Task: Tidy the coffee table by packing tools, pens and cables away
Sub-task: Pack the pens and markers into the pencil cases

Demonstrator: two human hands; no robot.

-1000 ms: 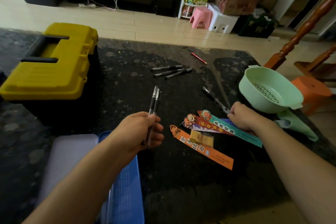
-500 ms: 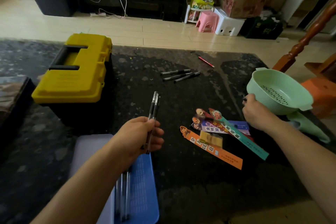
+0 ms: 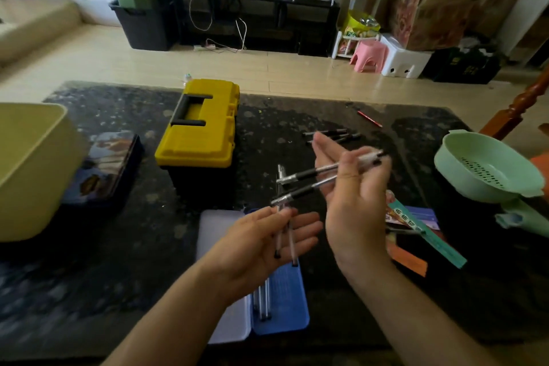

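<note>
- The right hand (image 3: 353, 205), back from the bookmarks (image 3: 427, 235), pinches two fresh pens (image 3: 309, 174) beside the left hand (image 3: 264, 244).
- The left hand's palm has spread, its own pair (image 3: 291, 242) lying across it over the pencil case (image 3: 286, 306); packing seems next.

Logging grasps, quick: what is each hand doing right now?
Left hand: open, fingers straight, two pens lying across the palm.
Right hand: closed, pinching two more pens.
</note>
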